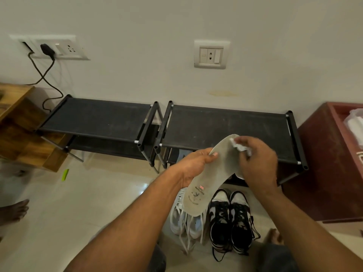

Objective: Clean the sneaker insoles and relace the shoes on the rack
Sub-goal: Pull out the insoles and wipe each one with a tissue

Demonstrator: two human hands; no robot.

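My left hand [193,163] grips a grey insole [213,177] by its side edge and holds it upright in front of the black shoe rack [224,126]. My right hand [257,160] presses a crumpled white wipe [238,145] against the insole's upper end. On the floor below stand a black-and-white pair of sneakers [229,222], laced, and a white pair of sneakers [186,224] with loose white laces, partly hidden behind the insole.
A second black rack [98,116] stands to the left, beside a wooden stand [21,122]. A dark red cabinet [334,154] is at the right. A green object [65,174] lies on the tiled floor. Another person's bare foot [13,211] shows at the left edge.
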